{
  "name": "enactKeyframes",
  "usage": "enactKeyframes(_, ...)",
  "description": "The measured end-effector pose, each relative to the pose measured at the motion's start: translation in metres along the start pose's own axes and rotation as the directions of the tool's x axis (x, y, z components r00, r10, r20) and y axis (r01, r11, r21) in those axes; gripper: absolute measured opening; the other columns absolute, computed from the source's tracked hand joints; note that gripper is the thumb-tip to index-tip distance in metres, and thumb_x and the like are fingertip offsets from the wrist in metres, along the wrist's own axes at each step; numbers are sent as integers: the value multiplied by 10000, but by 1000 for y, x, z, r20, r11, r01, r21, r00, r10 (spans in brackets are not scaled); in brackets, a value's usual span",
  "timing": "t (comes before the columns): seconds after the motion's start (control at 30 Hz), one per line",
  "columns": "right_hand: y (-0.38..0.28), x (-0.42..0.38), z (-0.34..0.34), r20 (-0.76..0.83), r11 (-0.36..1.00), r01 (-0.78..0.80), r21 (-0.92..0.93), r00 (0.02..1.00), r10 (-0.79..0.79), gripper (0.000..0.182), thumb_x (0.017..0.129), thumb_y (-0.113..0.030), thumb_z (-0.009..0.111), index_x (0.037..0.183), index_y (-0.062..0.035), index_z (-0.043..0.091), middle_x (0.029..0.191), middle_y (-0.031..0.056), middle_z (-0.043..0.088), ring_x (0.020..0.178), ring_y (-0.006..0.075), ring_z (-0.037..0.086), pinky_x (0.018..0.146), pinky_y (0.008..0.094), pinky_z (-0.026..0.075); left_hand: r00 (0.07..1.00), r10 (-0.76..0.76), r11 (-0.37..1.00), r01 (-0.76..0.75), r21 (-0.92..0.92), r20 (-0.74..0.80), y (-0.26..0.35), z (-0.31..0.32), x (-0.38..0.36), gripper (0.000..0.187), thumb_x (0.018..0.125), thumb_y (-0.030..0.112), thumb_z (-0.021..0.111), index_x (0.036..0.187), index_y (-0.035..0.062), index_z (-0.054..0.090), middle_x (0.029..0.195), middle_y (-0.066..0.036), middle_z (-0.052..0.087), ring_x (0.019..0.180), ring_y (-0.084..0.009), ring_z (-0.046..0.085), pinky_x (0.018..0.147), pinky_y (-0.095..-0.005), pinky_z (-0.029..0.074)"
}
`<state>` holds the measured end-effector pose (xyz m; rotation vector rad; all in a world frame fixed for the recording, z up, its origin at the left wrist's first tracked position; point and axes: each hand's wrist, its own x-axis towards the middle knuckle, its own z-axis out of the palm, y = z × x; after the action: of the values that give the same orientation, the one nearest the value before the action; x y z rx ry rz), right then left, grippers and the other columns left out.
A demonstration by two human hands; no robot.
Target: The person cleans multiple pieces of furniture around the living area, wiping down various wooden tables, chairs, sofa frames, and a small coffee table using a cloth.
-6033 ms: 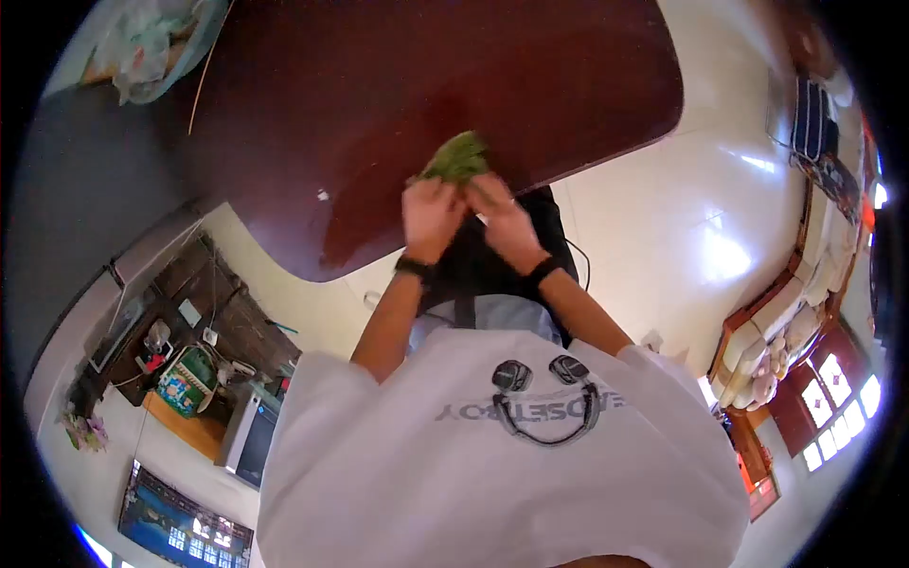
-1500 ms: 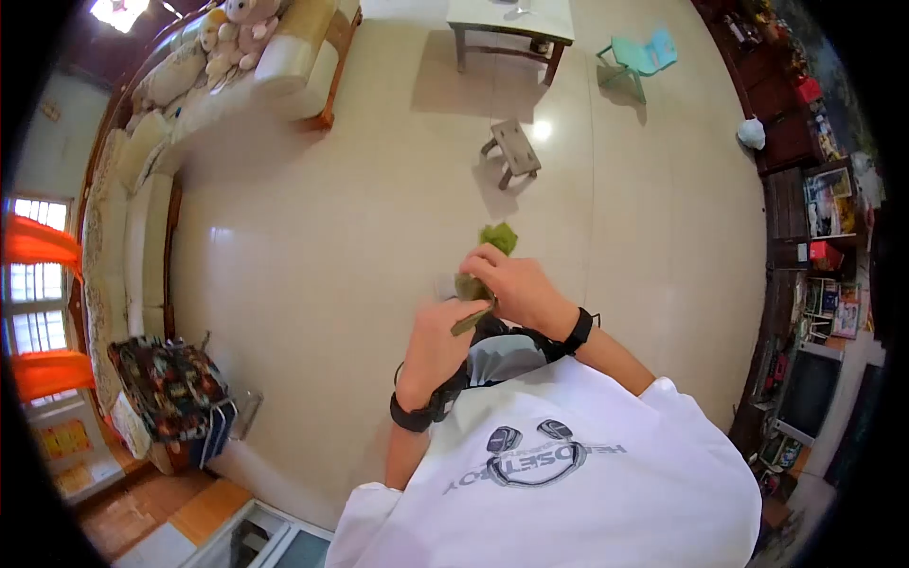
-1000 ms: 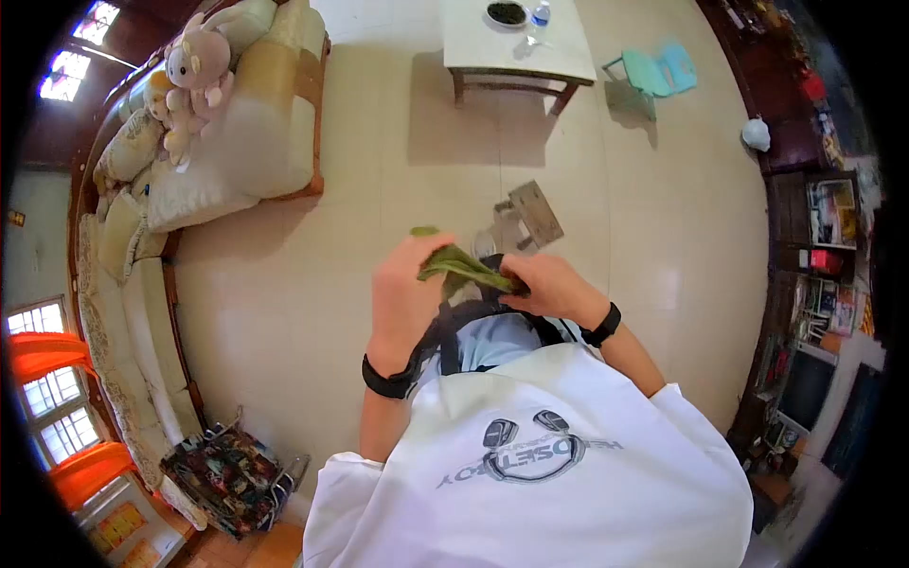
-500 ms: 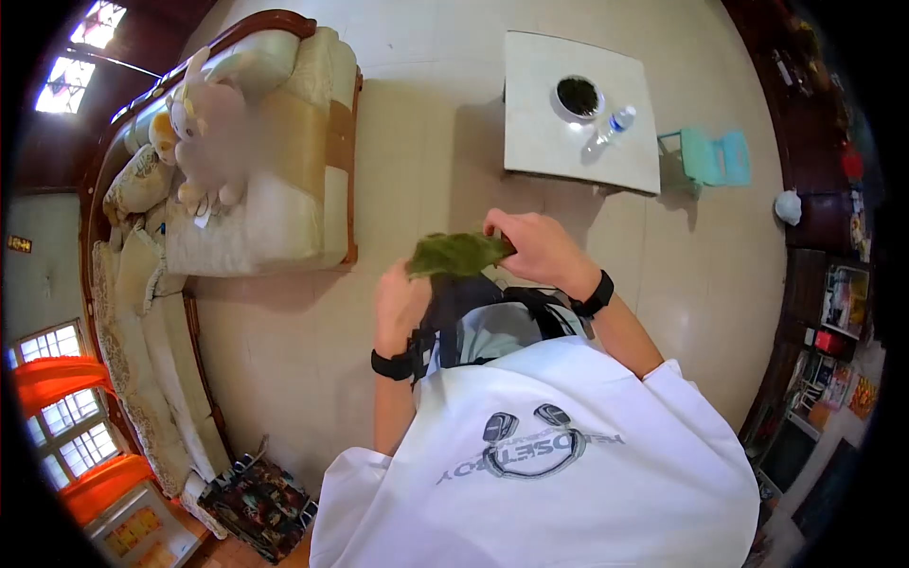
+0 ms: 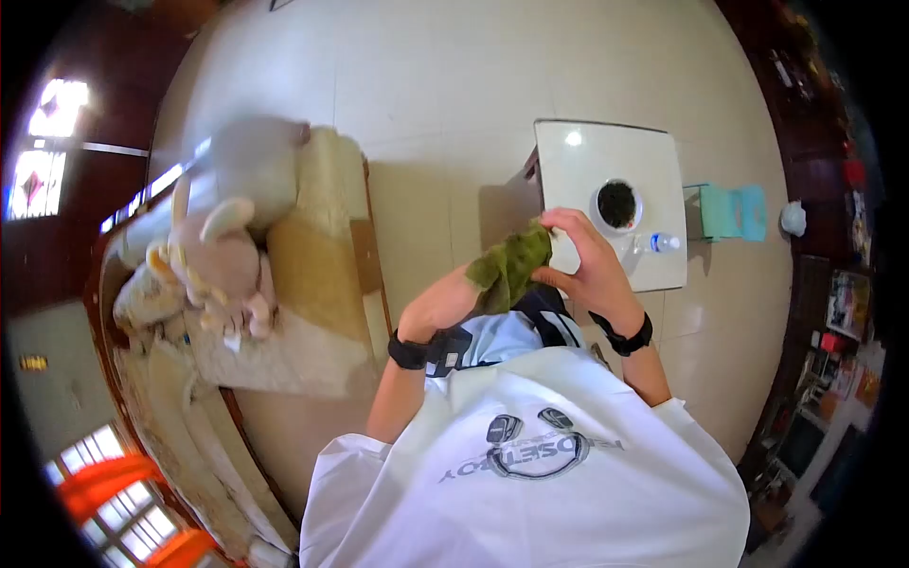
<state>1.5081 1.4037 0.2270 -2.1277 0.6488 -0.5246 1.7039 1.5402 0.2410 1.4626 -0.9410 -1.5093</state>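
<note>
Left hand (image 5: 441,303) meets green cloth (image 5: 512,268), grip unclear; right hand (image 5: 598,270), half-open, touches its other end.

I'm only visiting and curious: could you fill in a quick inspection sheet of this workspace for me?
Surface: a white-topped table stands beyond the hands; the work is held above the lap.
Job's things: one green piece, somewhat crumpled; cloth or leaf, cannot tell.
Clutter: on the table, a white bowl with dark contents, beside a clear bottle.
Grippers: bare hands; the left hand has its fingers hidden by the green piece; the right hand is at its other end, grip unclear.
Cables: nothing seen.
Surroundings: sofa with a plush toy; turquoise chair by the table.
</note>
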Motion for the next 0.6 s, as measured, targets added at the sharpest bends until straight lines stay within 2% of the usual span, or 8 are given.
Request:
enactKeyframes(0.1,14,59,-20,-61,997,39,73,998,-35,791,682,-156,903,1366,-84,513,1244,82,635,1155,242,607,964,342,482,972,-13,995,-10,98,234,40,-46,61,484,1051,373,425,1328,-3,552,1162,-71,654,997,-154,571,901,-298,463)
enactKeyframes(0.2,41,126,-44,361,951,-171,259,930,69,586,686,-200,910,1180,-68,624,1021,106,698,903,269,651,815,326,511,898,-90,981,5,194,430,79,-97,134,404,1033,333,453,1179,-10,608,1033,-56,666,915,-136,566,827,-299,473)
enactKeyframes(0.23,51,155,-52,350,953,-166,255,934,68,586,686,-200,910,1180,-68,624,1021,106,698,903,269,651,815,326,511,877,-77,978,-27,209,475,85,-116,160,383,1026,318,464,1129,-13,624,994,-51,669,893,-130,564,805,-301,477)
enactKeyframes(0.33,72,234,-79,320,963,-253,98,924,210,357,756,-222,864,890,-36,590,684,112,610,568,234,511,551,332,415,943,-30,1000,25,20,331,80,-172,225,306,960,208,574,1137,-27,657,967,-65,688,812,-115,584,732,-299,490)
enactKeyframes(0.37,79,262,-87,309,964,-250,91,927,211,357,756,-222,864,890,-36,590,684,112,610,568,234,511,551,332,415,941,-21,1000,14,23,338,79,-188,247,306,960,208,574,1137,-27,657,967,-65,688,812,-115,584,732,-299,490)
enactKeyframes(0.43,86,315,-101,301,960,-241,142,934,190,325,783,-199,840,897,-40,580,634,101,539,533,224,449,521,332,385,981,192,977,-192,91,1,83,-209,279,303,911,106,627,1183,-22,664,981,-66,710,829,-102,616,751,-258,495)
enactKeyframes(0.5,88,372,-114,300,962,-236,139,936,187,330,795,-199,830,892,-42,556,606,85,491,518,218,425,510,327,367,989,74,995,-82,-57,-127,95,-241,305,295,899,35,641,1185,-28,674,996,-67,723,892,-103,637,815,-240,497)
enactKeyframes(0.6,109,462,-136,295,983,-149,104,949,112,352,821,-209,819,868,-48,510,612,81,504,524,207,429,505,327,357,987,91,985,-109,-133,-130,146,-288,359,226,948,47,617,1131,-70,678,1013,-65,722,917,-110,635,850,-258,498)
